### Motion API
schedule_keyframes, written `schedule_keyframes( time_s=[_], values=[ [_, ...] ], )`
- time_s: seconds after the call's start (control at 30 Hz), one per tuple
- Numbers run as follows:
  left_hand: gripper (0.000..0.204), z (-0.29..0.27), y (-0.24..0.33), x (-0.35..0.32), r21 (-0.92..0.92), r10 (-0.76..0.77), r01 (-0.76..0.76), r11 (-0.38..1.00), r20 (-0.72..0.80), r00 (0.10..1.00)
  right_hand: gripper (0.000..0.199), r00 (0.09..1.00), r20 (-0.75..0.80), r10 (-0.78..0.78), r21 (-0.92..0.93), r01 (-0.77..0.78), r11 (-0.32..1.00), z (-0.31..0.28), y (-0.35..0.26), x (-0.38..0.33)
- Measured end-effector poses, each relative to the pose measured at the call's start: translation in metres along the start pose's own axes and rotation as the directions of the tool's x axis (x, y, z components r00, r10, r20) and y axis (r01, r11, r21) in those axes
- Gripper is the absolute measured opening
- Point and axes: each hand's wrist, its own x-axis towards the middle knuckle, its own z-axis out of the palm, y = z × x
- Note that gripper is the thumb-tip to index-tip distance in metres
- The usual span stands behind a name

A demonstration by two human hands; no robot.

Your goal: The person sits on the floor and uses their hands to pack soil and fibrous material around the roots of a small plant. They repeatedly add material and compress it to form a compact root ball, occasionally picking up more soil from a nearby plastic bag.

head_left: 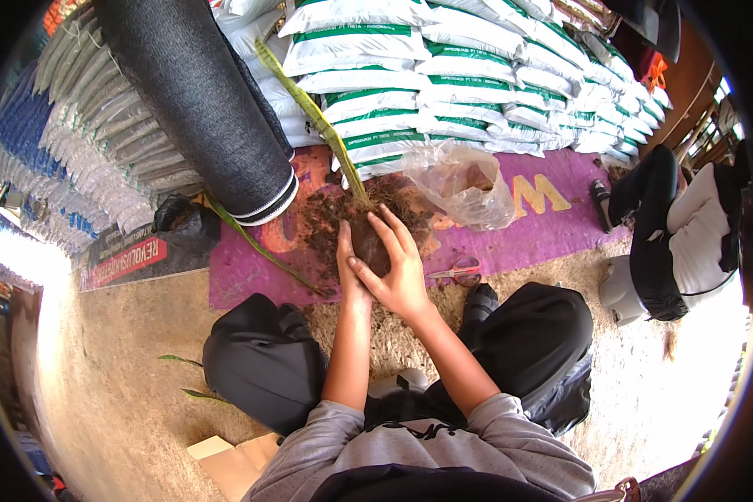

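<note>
Crouching low, the person's black-trousered knees (pixel 263 360) spread at 7 and 4 o'clock, with both bare forearms reaching up toward 12 o'clock. 2 hands press against a dark brown root ball (pixel 368 243) near the picture's middle: the left hand (pixel 346 259) lies flat along its left side, fingers straight, and the right hand (pixel 397 268) wraps over its front and right side with fingers spread, grasping it. From the root ball's top a long yellow-green leaf (pixel 309 105) rises toward 11 o'clock. Loose soil (pixel 326 217) is scattered round the ball on a purple mat (pixel 243 272). Just beside the right hand, at 3 o'clock, lie red-handled scissors (pixel 458 272). Beyond them, at 1 o'clock, sits a crumpled clear plastic bag (pixel 464 188). At 10 o'clock a thick roll of black mesh (pixel 201 100) slants across, a black bag (pixel 180 222) near its lower end. Farthest off, white sacks with green bands (pixel 468 67) are stacked high. At 3 o'clock another person (pixel 678 234) in black and white sits at the edge.
</note>
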Motion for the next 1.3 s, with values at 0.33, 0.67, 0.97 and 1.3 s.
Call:
schedule_keyframes(
  time_s=[0.33,0.67,0.97,1.3],
  values=[
    [0.059,0.014,-0.006,-0.004,-0.058,0.039,-0.047,0.997,-0.128,0.991,0.059,0.990,-0.130,0.058,0.254,-0.023,0.967,-0.001,0.007,-0.001],
    [0.056,-0.008,-0.004,-0.007,-0.077,-0.050,0.057,0.995,0.088,0.995,0.067,0.994,-0.039,-0.106,-0.156,0.098,0.983,-0.004,0.003,-0.009],
    [0.039,-0.025,-0.013,0.001,-0.190,-0.123,0.159,0.969,0.185,0.975,0.065,0.974,0.066,-0.218,-0.124,0.225,0.966,-0.014,-0.008,-0.004],
    [0.049,-0.005,-0.005,0.005,0.105,-0.001,0.011,0.994,-0.099,0.995,0.065,1.000,0.018,0.011,-0.038,-0.011,0.999,-0.012,0.006,0.000]
  ],
)
